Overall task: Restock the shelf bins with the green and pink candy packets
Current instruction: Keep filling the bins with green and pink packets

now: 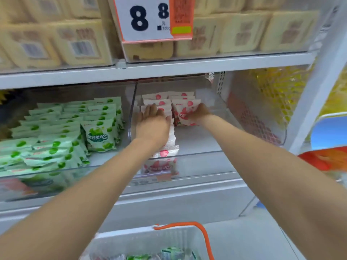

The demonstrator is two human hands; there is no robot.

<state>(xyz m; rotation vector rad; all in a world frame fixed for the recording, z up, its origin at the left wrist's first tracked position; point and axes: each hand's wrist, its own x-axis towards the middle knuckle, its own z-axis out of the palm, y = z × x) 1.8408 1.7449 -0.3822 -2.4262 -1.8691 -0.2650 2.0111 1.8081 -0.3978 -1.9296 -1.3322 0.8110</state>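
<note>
Both arms reach into the clear middle shelf bin, which holds pink candy packets stacked at its back. My left hand lies flat with straight fingers on the left row of pink packets. My right hand grips the edge of an upright pink packet at the front of the right row. One more pink packet leans against the bin's front wall. The bin to the left is piled with green candy packets.
A white basket with an orange handle sits below, holding green packets. Beige packages fill the shelf above, behind a price sign. A bin of yellow and red items stands at the right, beside a white upright post.
</note>
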